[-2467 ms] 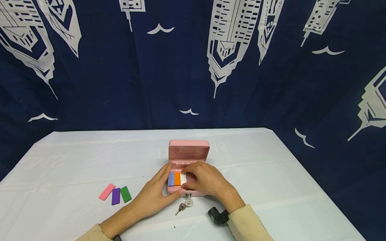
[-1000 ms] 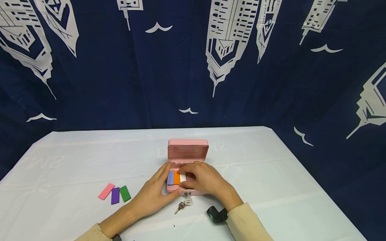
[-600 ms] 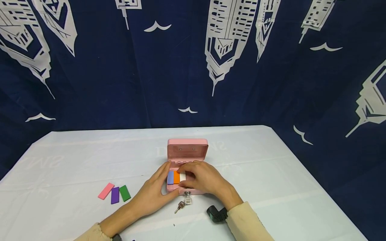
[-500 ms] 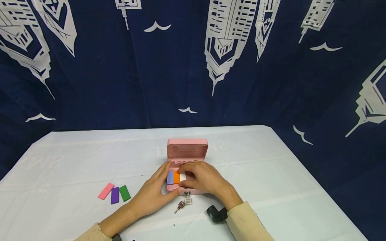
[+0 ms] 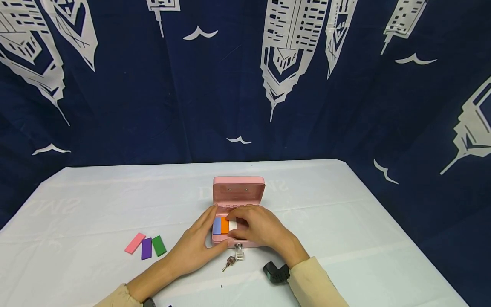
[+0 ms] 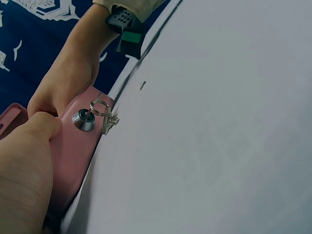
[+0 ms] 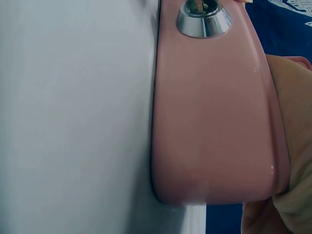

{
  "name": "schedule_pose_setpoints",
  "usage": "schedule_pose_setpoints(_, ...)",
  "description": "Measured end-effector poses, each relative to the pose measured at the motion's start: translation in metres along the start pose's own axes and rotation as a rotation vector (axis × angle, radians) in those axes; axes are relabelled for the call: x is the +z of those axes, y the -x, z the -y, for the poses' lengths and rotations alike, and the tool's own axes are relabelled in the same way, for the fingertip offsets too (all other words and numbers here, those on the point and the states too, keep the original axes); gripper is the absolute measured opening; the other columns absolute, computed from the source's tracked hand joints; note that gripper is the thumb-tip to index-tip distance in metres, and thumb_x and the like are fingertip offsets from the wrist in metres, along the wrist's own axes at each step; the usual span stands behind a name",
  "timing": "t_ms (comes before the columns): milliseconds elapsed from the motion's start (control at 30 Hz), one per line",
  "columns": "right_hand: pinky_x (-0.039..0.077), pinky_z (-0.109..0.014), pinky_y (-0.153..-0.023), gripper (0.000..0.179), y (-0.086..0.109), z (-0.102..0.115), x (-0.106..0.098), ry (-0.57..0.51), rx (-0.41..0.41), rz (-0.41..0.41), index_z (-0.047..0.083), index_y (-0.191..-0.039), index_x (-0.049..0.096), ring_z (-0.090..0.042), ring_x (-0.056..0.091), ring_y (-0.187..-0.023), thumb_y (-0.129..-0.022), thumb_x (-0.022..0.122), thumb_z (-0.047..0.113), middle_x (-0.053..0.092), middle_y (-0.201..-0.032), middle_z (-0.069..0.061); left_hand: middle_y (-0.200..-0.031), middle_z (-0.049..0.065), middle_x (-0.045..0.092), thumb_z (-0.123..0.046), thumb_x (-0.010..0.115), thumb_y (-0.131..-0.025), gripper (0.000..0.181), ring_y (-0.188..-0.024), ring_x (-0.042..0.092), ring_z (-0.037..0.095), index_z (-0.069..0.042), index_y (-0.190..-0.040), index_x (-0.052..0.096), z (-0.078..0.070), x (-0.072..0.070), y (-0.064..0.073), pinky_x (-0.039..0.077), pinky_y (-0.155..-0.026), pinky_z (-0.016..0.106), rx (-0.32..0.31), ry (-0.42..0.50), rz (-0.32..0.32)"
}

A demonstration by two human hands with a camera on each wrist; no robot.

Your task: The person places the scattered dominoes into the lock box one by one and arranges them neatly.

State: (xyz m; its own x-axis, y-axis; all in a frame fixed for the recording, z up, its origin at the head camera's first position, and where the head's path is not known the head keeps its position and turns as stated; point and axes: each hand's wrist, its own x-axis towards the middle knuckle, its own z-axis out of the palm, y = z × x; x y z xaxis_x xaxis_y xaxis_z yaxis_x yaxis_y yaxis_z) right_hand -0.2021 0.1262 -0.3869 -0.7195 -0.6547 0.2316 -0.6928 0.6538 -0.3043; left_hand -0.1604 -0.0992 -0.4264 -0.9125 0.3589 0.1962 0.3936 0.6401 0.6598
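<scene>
Silver metal keys hang from a pink metal box. The left hand rests straight-fingered against its side, presumably steadying it. Inside, the right hand pinches a white rectangular block beside an orange rectangular block, apparently aligning it; the raised pink lid gives access.

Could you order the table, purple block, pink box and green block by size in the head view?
1. Table
2. Pink box
3. Purple block and green block: they look too alike to rank.
</scene>
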Motion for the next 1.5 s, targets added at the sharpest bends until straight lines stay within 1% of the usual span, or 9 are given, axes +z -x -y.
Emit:
schedule_pose_setpoints(333, 0.051, -0.029, -0.084, 0.028, 0.0005, 0.0003, 0.0005, -0.008, 0.021, -0.003, 0.016, -0.114, 0.076, -0.011, 0.060, -0.089, -0.089, 0.083, 0.027, 0.071, -0.098, 0.008, -0.171, 0.003, 0.023, -0.070, 0.064, -0.090, 0.105, -0.151, 0.036, 0.030, -0.014, -0.166, 0.018, 0.0001, 0.0008, -0.0001, 0.037, -0.118, 0.055, 0.009, -0.001, -0.011)
schedule_pose_setpoints(533, 0.052, -0.030, -0.086, 0.029, 0.0014, 0.0004, 0.0001, -0.006, 0.036, -0.002, 0.017, -0.115, 0.076, -0.011, 0.061, -0.091, -0.089, 0.081, 0.028, 0.072, -0.103, 0.009, -0.171, 0.003, 0.024, -0.069, 0.066, -0.089, 0.106, -0.152, 0.036, 0.030, -0.013, -0.166, 0.020, -0.0010, 0.0007, -0.0001, 0.038, -0.118, 0.054, 0.014, 0.000, -0.018)
schedule_pose_setpoints(767, 0.053, -0.030, -0.086, 0.029, 0.0019, 0.0010, 0.0016, -0.007, 0.052, -0.012, 0.018, -0.115, 0.076, -0.011, 0.061, -0.091, -0.090, 0.081, 0.032, 0.073, -0.105, 0.009, -0.171, 0.003, 0.023, -0.070, 0.066, -0.090, 0.106, -0.152, 0.034, 0.029, -0.014, -0.166, 0.019, 0.0001, 0.0005, 0.0000, 0.037, -0.118, 0.054, 0.010, 0.004, -0.005)
schedule_pose_setpoints(867, 0.054, -0.032, -0.090, 0.029, 0.0023, 0.0011, 0.0022, -0.005, 0.056, -0.012, 0.017, -0.115, 0.076, -0.012, 0.063, -0.094, -0.090, 0.081, 0.033, 0.074, -0.107, 0.008, -0.171, 0.003, 0.022, -0.070, 0.065, -0.090, 0.106, -0.153, 0.033, 0.028, -0.014, -0.166, 0.018, 0.0006, 0.0004, 0.0000, 0.036, -0.119, 0.053, 0.006, 0.004, 0.004)
schedule_pose_setpoints(1033, 0.054, -0.035, -0.095, 0.030, 0.0025, 0.0007, 0.0028, 0.003, 0.051, -0.016, 0.016, -0.115, 0.076, -0.013, 0.066, -0.100, -0.091, 0.080, 0.032, 0.075, -0.110, 0.006, -0.171, 0.004, 0.022, -0.071, 0.063, -0.091, 0.105, -0.152, 0.034, 0.030, -0.014, -0.166, 0.017, 0.0009, 0.0004, 0.0000, 0.037, -0.118, 0.054, 0.015, 0.003, 0.002)
schedule_pose_setpoints(1167, 0.054, -0.035, -0.095, 0.029, 0.0018, 0.0003, 0.0030, 0.008, 0.039, -0.024, 0.015, -0.115, 0.076, -0.013, 0.066, -0.100, -0.090, 0.080, 0.030, 0.075, -0.110, 0.005, -0.171, 0.004, 0.022, -0.070, 0.063, -0.091, 0.105, -0.152, 0.035, 0.031, -0.013, -0.166, 0.017, 0.0004, -0.0001, 0.0002, 0.038, -0.118, 0.055, 0.018, 0.001, -0.004)
schedule_pose_setpoints(1500, 0.054, -0.035, -0.096, 0.029, 0.0012, 0.0003, 0.0026, 0.006, 0.042, -0.016, 0.016, -0.116, 0.076, -0.013, 0.066, -0.101, -0.091, 0.080, 0.031, 0.075, -0.110, 0.006, -0.171, 0.005, 0.021, -0.069, 0.063, -0.092, 0.104, -0.152, 0.035, 0.031, -0.013, -0.166, 0.017, 0.0008, -0.0002, 0.0005, 0.038, -0.118, 0.055, 0.021, 0.008, -0.004)
